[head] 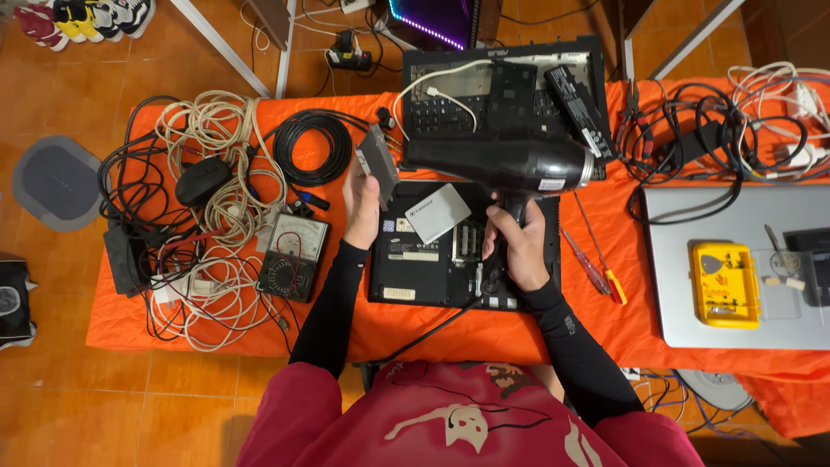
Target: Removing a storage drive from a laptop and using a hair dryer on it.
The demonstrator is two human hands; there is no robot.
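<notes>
Gripping the handle of a black hair dryer (501,163), my right hand (517,242) holds it level above the opened laptop (415,268), its barrel pointing left. My left hand (363,207) is closed around a small grey drive (378,164), lifted and tilted just in front of the dryer's mouth. A silver drive (437,213) lies on the laptop below. A meter (292,256) and tangled cables (212,138) sit left on the orange cloth (484,333); a yellow box (724,284) lies far right.

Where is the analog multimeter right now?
The multimeter lies on the orange cloth, left of the open laptop and the left hand, beside the tangled white cables.
</notes>
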